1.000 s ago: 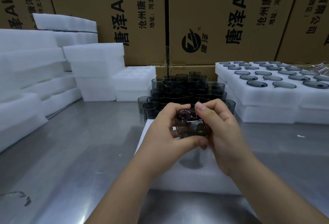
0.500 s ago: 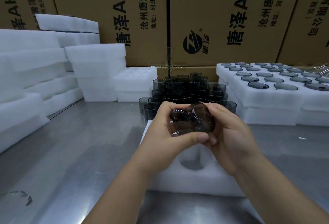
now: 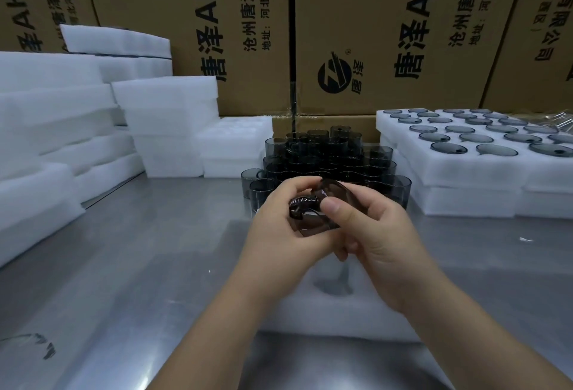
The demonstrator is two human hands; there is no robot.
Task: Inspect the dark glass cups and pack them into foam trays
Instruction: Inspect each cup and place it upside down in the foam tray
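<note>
Both my hands hold one dark glass cup (image 3: 313,216) tilted on its side above a white foam tray (image 3: 325,312). My left hand (image 3: 279,231) grips it from the left and below. My right hand (image 3: 372,234) grips it from the right, thumb pressed on the cup's ribbed handle. The tray under my hands shows one round pocket, and my arms hide most of the tray. Behind my hands stands a stacked cluster of dark glass cups (image 3: 325,157).
At the right, filled foam trays (image 3: 465,169) lie stacked with cups in their pockets. Stacks of blank foam (image 3: 167,122) line the left and back. Cardboard boxes (image 3: 372,32) form a wall behind. The metal table (image 3: 124,265) lies around the tray.
The cup has been turned in my hands, its handle swinging toward me and left. My right thumb has moved onto the handle. Both hands stay above the tray.
</note>
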